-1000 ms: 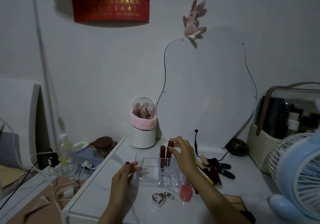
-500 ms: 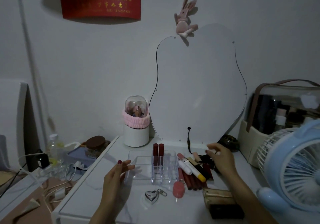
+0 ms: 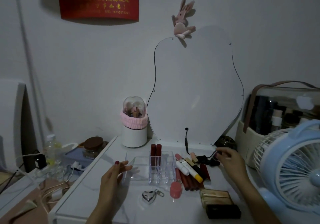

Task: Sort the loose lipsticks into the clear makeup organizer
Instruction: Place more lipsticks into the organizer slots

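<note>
The clear makeup organizer (image 3: 138,175) stands mid-table, with two dark red lipsticks (image 3: 155,152) upright in its back left slots. A pile of loose lipsticks (image 3: 188,173) lies just right of it: dark red tubes, a white one, a yellow-tipped one. Two black lipsticks (image 3: 210,162) lie behind the pile. My left hand (image 3: 112,175) rests flat against the organizer's left wall with its fingers apart. At the black lipsticks, my right hand (image 3: 228,159) has its fingertips bent down; whether they grip one is hidden.
A pink cap (image 3: 175,190) and a silver heart keyring (image 3: 149,197) lie in front of the organizer. Boxes (image 3: 218,201) sit front right. A blue fan (image 3: 292,168) and a storage case (image 3: 284,113) crowd the right. A mirror (image 3: 195,92) and a white pot (image 3: 134,135) stand behind.
My right hand let go of the second red lipstick standing in the organizer and swung right to the black lipsticks. The left hand stayed at the organizer's edge.
</note>
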